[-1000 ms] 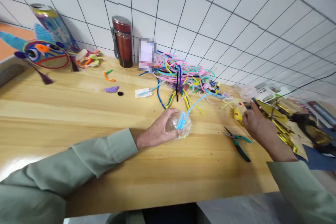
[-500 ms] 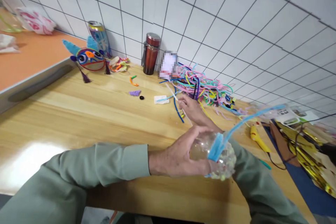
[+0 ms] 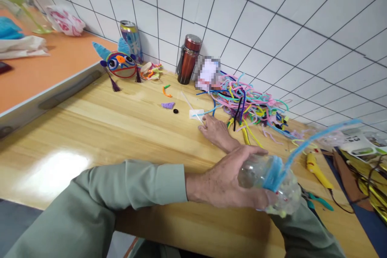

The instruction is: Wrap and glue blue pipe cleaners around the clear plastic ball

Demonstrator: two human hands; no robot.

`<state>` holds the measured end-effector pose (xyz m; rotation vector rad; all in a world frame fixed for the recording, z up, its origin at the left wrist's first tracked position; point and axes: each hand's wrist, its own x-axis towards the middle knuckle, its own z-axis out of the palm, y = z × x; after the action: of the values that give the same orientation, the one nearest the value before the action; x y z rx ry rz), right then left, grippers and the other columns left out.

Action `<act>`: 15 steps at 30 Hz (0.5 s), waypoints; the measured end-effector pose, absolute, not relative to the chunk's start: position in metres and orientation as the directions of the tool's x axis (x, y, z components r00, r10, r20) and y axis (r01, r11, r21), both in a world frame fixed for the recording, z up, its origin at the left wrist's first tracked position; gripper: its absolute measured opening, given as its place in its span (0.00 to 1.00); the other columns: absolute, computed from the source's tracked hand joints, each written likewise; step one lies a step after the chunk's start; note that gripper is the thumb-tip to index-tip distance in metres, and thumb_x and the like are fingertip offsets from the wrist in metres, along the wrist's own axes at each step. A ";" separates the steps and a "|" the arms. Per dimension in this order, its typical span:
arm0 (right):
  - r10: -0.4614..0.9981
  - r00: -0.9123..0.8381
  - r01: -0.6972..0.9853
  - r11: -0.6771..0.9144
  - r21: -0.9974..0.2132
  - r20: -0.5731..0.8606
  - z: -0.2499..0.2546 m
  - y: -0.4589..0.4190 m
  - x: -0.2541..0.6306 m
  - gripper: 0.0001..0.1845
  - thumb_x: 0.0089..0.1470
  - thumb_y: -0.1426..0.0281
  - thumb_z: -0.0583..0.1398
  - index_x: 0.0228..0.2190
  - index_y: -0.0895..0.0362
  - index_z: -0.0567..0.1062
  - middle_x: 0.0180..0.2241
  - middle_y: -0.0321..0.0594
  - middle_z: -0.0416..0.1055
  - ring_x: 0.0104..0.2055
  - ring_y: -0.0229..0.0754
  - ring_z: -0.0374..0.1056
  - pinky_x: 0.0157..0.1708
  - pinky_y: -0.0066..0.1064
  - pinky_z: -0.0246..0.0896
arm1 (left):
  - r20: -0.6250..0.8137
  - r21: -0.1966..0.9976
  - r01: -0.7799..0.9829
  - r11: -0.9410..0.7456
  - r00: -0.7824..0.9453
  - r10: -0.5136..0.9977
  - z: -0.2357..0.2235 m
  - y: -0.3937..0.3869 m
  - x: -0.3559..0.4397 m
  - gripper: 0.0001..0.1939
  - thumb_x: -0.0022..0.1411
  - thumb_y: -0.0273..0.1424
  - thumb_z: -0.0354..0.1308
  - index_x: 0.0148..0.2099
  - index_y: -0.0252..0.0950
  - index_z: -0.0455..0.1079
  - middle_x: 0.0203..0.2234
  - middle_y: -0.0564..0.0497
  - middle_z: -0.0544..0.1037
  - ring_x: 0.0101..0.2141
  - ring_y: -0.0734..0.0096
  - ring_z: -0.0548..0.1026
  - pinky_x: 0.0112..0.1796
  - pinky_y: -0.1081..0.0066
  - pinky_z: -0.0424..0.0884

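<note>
My left hand (image 3: 223, 183) is closed round a clear plastic bottle (image 3: 252, 173) with small beads inside, held just above the wooden table (image 3: 127, 129). A light blue pipe cleaner (image 3: 317, 137) is wound round the bottle and sticks out to the upper right. My right hand (image 3: 216, 131) reaches across behind the left one, fingers together on the table at the end of a thin white stick (image 3: 189, 105). The stick lies over a small white card (image 3: 196, 113).
A heap of coloured pipe cleaners (image 3: 248, 105) lies by the tiled wall, near a red flask (image 3: 187, 59), a drink can (image 3: 131, 40) and a fish-shaped craft (image 3: 121, 64). A yellow tool (image 3: 316, 167), teal-handled pliers (image 3: 320, 201) and gold foil (image 3: 363, 165) are at the right. An orange table (image 3: 36, 64) adjoins at the left.
My right hand left the yellow tool at the right and crossed left to the white stick and card. My left hand lifted the bottle toward me. The view swung left.
</note>
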<state>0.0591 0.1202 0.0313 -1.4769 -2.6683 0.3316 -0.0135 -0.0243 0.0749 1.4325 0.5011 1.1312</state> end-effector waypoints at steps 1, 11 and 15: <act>0.841 -0.539 0.831 0.520 -0.199 -0.051 0.030 0.116 0.059 0.17 0.67 0.69 0.57 0.54 0.58 0.77 0.49 0.53 0.83 0.47 0.56 0.80 0.45 0.40 0.69 | 0.349 0.924 -0.306 -0.228 0.440 0.827 0.075 -0.024 -0.014 0.46 0.58 0.47 0.76 0.70 0.35 0.62 0.65 0.33 0.73 0.65 0.38 0.74 0.65 0.43 0.70; 0.821 -0.569 0.817 0.571 -0.086 0.041 0.045 0.153 0.033 0.22 0.73 0.71 0.49 0.57 0.57 0.77 0.56 0.55 0.78 0.55 0.56 0.76 0.53 0.43 0.69 | 0.366 0.922 -0.294 -0.253 0.449 0.815 0.079 -0.019 -0.016 0.50 0.54 0.46 0.78 0.72 0.36 0.62 0.68 0.32 0.70 0.66 0.39 0.72 0.66 0.44 0.69; 0.817 -0.571 0.811 0.577 -0.099 0.085 0.037 0.196 0.022 0.24 0.72 0.73 0.48 0.58 0.58 0.78 0.58 0.54 0.77 0.59 0.55 0.73 0.58 0.43 0.68 | 0.356 0.911 -0.350 -0.218 0.405 0.842 0.082 -0.018 -0.017 0.47 0.56 0.45 0.78 0.71 0.39 0.63 0.66 0.35 0.70 0.66 0.39 0.72 0.66 0.43 0.69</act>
<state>0.0221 0.1960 0.0375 -1.3897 -2.6805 0.0745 -0.0166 -0.0185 0.0819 1.3848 0.4813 1.1748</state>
